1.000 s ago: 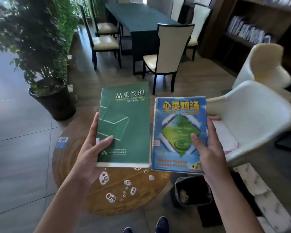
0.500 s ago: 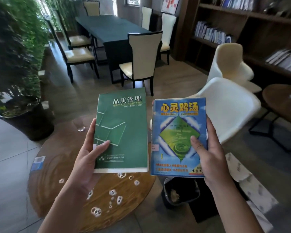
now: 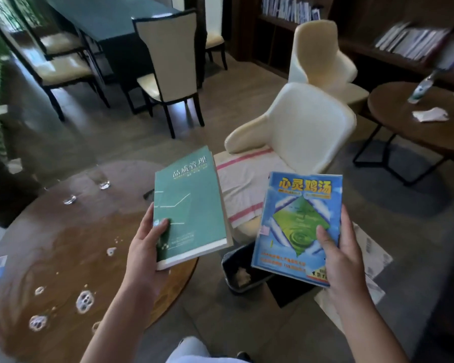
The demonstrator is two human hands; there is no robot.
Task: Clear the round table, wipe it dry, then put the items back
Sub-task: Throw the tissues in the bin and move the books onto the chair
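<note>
My left hand [image 3: 148, 247] grips a green book [image 3: 192, 203] by its lower left corner, thumb on the cover, above the right edge of the round wooden table [image 3: 37, 239]. My right hand [image 3: 338, 255] holds a blue book [image 3: 296, 221] over the floor and bin, thumb on its cover. The table top is wet, with foamy bubbles [image 3: 84, 301] near the front. Two clear glasses [image 3: 102, 179] stand at its far side. A white towel with pink stripes [image 3: 241, 187] lies on the seat of the white chair [image 3: 307, 124].
A dark bin [image 3: 236, 273] stands on the floor under the books. A second round table [image 3: 430, 124] at the right carries a spray bottle [image 3: 421, 86] and a crumpled paper. Dining chairs and a dark table stand behind, bookshelves at the far right, paper sheets on the floor.
The view has swung right: the table has slid left and the white chair and second table have come into view. Both books have moved right, and the green one has tilted.
</note>
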